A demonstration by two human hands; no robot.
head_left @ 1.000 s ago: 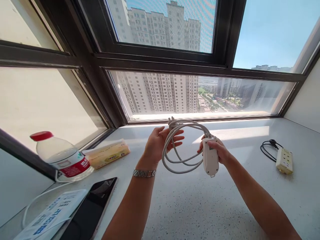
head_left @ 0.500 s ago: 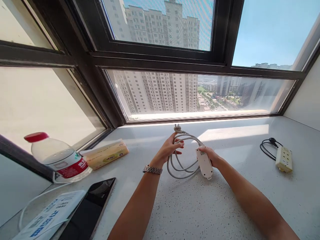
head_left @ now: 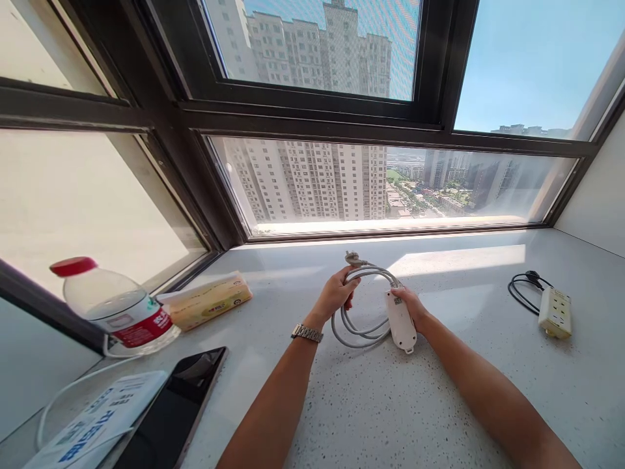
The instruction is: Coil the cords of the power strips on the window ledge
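My right hand [head_left: 414, 307] is closed around the upper part of a white power strip [head_left: 402, 326], whose screwed underside faces me. A grey cord [head_left: 359, 343] leaves its top end and runs in several loose loops to the left. My left hand [head_left: 338, 290], with a metal watch on the wrist, is closed on the left side of these loops. Just above its fingers the plug [head_left: 352, 258] sticks out, prongs toward the window. The left fingertips are partly hidden behind the cord.
On the left of the white speckled sill [head_left: 361, 417] are a water bottle [head_left: 141, 326], a tissue pack [head_left: 215, 301], a dark tablet [head_left: 170, 410] and a printed white packet [head_left: 92, 423]. A second power strip [head_left: 555, 312] with a black cord lies right. Windows [head_left: 312, 182] stand behind.
My left hand has shifted slightly right, and its fingers have closed more around the cord loops. The plug has tipped and moved a little right. The power strip has barely moved.
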